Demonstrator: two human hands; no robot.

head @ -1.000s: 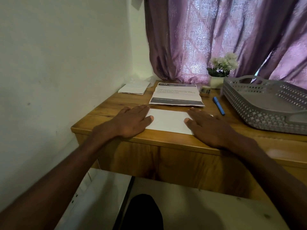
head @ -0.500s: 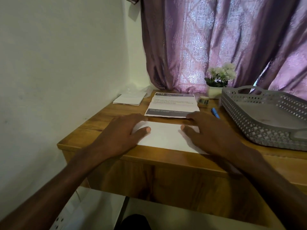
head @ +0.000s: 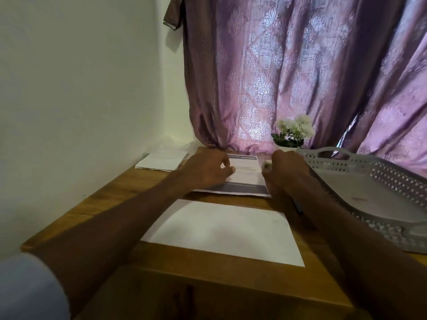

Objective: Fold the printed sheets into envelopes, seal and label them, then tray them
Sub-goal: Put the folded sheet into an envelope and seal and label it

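Both my arms stretch forward, left hand (head: pixel 208 169) and right hand (head: pixel 286 172) curled at either edge of the printed sheet (head: pixel 245 179), grip uncertain, while the white envelope (head: pixel 224 229) lies between my forearms, nearer me.

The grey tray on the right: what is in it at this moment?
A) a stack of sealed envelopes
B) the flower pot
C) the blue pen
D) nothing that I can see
D: the grey tray shows only its bare floor, while the white envelope lies on the desk and both hands reach to the printed sheet.
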